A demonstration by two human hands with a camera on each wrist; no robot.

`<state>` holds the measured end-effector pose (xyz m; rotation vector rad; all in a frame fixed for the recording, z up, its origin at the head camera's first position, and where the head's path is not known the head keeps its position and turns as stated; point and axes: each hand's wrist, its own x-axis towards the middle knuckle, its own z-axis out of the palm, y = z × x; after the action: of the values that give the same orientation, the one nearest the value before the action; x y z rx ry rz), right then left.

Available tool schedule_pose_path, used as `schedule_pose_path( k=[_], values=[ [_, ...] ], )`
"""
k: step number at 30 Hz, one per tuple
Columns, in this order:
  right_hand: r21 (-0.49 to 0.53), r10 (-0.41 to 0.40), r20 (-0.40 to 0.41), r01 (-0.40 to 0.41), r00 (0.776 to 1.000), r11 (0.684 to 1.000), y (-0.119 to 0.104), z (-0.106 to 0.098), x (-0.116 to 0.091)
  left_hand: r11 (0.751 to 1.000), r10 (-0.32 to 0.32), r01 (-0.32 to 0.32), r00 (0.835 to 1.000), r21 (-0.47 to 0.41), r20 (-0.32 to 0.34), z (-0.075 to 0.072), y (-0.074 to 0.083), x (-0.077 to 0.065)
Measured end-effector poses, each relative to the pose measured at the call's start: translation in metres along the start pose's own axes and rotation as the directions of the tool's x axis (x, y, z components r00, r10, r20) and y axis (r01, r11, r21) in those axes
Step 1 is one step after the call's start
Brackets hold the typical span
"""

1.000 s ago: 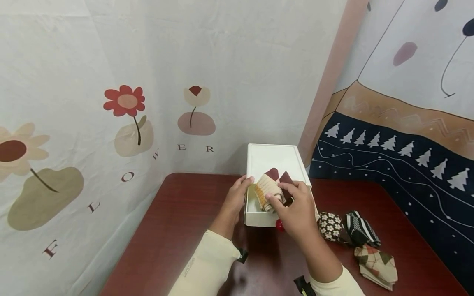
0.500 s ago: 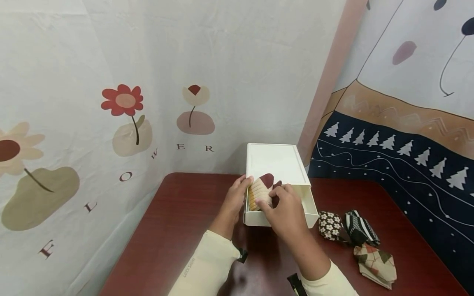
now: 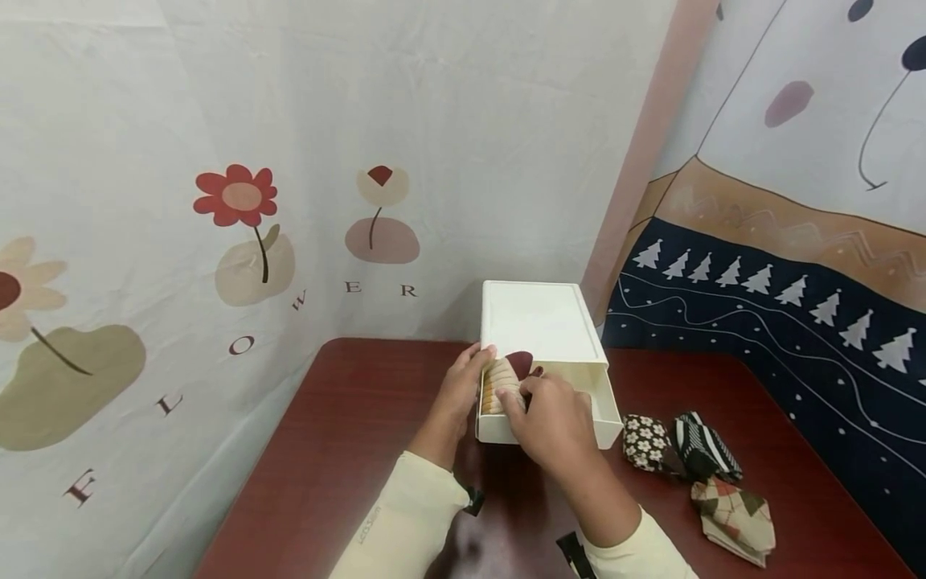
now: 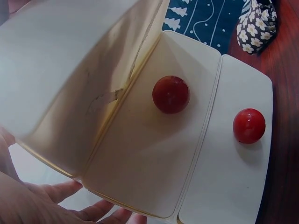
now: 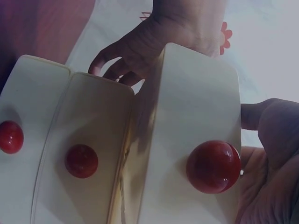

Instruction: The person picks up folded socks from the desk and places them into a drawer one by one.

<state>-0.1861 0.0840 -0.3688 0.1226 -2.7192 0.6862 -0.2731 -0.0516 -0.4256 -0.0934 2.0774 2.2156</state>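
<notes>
A small white drawer cabinet point(image 3: 538, 318) stands on the table with its top drawer point(image 3: 606, 408) pulled out. My right hand point(image 3: 553, 414) pinches folded cream ribbed socks point(image 3: 499, 388), with yellow bands and maroon ends, inside the left part of that drawer. Against the cabinet's left side lies my left hand point(image 3: 456, 396), its thumb near the top edge. In the left wrist view, left fingers point(image 4: 96, 210) lie straight along the side. Red round knobs mark the drawer fronts, one on the open drawer point(image 5: 213, 166). The socks are out of sight in both wrist views.
Right of the cabinet lie a dark flower-patterned folded sock bundle point(image 3: 646, 442), a black-and-white striped one point(image 3: 707, 447) and a beige argyle one point(image 3: 734, 521). All rest on the dark red table point(image 3: 347, 450). Printed cloth point(image 3: 434, 161) hangs behind.
My right hand has moved left and down with the socks, lowering them into the drawer's left part. My left hand stays at the cabinet's side.
</notes>
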Motion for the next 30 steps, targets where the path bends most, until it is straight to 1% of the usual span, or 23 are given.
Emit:
schedule_pose_path(
  k=[4,9,17,22,27,30],
  values=[
    [-0.092,0.020,0.075,-0.013,0.997,0.996,-0.001,-0.001,0.001,1.000,0.014,-0.014,1.000,0.011,0.015,0.000,-0.001,-0.001],
    [-0.200,0.032,0.151,-0.002,0.988,0.980,-0.002,-0.002,0.001,1.000,0.021,-0.021,1.000,0.003,0.020,0.000,-0.001,-0.001],
    [-0.251,0.045,0.208,0.009,0.977,0.968,-0.005,-0.003,-0.003,1.000,0.009,-0.009,1.000,0.020,0.002,0.001,-0.002,-0.001],
    [-0.256,0.065,0.203,-0.011,0.977,0.967,-0.004,-0.004,-0.006,1.000,0.012,-0.012,1.000,0.023,0.003,0.001,-0.002,-0.002],
    [-0.227,0.079,0.180,-0.037,0.981,0.973,-0.001,-0.007,-0.009,1.000,0.017,-0.017,1.000,0.020,-0.013,0.001,-0.001,-0.002],
    [-0.209,0.085,0.166,-0.049,0.982,0.977,0.001,-0.008,-0.010,0.999,0.020,-0.019,1.000,0.032,-0.018,0.001,-0.002,-0.002]
  ],
)
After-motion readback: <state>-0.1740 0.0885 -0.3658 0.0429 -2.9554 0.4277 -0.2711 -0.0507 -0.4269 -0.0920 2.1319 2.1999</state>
